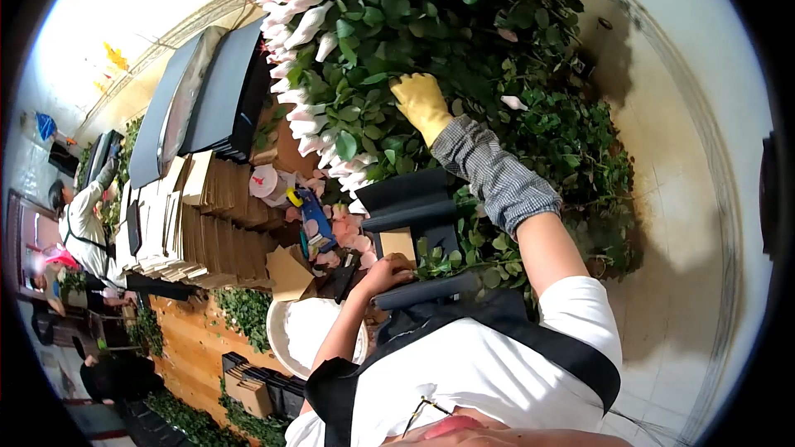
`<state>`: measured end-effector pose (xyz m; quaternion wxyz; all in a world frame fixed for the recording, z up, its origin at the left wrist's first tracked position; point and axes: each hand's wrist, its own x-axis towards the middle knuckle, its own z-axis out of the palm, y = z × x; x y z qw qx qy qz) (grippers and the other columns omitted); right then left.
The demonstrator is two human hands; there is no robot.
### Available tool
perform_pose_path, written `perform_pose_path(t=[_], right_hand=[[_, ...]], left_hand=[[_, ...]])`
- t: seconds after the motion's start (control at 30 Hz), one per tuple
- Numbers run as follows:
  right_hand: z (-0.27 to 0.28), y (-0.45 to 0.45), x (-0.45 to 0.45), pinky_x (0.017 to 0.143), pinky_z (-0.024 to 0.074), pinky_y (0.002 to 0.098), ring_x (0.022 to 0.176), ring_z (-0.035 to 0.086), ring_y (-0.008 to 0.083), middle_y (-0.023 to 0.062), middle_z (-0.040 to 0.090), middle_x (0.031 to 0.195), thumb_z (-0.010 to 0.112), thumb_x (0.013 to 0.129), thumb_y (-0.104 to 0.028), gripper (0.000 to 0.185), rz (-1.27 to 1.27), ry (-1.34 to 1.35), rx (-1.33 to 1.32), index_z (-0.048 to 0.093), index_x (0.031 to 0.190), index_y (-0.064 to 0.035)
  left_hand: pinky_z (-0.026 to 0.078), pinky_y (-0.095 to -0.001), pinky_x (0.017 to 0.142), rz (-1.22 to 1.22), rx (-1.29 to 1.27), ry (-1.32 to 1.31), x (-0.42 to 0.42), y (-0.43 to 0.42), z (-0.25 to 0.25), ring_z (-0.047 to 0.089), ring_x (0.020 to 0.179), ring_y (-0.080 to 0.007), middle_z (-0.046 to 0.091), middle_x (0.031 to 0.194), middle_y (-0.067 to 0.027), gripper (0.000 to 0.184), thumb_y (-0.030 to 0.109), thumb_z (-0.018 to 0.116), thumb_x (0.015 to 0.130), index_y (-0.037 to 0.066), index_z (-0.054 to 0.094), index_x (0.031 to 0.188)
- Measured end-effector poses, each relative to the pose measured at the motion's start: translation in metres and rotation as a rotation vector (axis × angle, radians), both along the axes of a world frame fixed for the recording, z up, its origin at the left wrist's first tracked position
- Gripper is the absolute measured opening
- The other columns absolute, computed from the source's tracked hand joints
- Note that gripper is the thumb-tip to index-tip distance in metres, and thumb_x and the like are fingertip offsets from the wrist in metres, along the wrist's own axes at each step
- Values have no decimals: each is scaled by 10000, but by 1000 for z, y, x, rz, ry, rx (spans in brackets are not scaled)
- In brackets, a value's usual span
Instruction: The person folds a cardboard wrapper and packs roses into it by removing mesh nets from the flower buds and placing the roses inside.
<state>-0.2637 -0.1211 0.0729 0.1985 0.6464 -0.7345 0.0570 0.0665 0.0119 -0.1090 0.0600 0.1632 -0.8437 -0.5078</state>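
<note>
My right hand [421,103], in a yellow glove with a checked sleeve above it, reaches into a thick heap of leafy green stems [497,25]. Its fingers are bent in among the leaves, and whatever they hold is hidden. Pale pink flower heads [306,25], many in white sleeves, line the heap's left edge. My bare left hand [387,274] lies low by a small tan card [397,243] on black sheet material [406,197], its fingers loosely spread at the card's lower edge. A dark roll [426,290] lies close beside that hand.
Stacked brown cardboard [224,244] and large dark panels [224,91] stand left. Pink petals [352,236] and a blue tool [316,219] lie between. A white-lined bin [306,331] is below. Another person [83,228] is at the far left.
</note>
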Motion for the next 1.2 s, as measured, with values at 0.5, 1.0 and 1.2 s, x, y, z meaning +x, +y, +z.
perform_pose_path(t=[0.5,1.0,1.2], right_hand=[[14,120,19,1028,411,372,1181,556,217,41,642,1204,684,816,-221,409,17,0,71,608,1212,-154],[47,97,58,702,477,399,669,611,256,60,576,673,565,796,-112,51,366,-195,-461,579,747,-117],[49,155,63,738,498,385,647,610,238,41,590,651,556,812,-137,114,367,-92,-420,652,861,-100]], left_hand=[[500,-389,845,-27,16,-43,2,1,-10,619,951,-309,673,994,-140,193,169,720,879,7,720,983],[495,-374,873,-38,17,-36,4,-1,-21,618,983,-317,658,1018,-145,229,166,745,829,19,714,1002],[503,-366,855,-25,139,-115,6,-1,-24,631,991,-307,643,1053,-155,266,191,731,851,19,705,1052]])
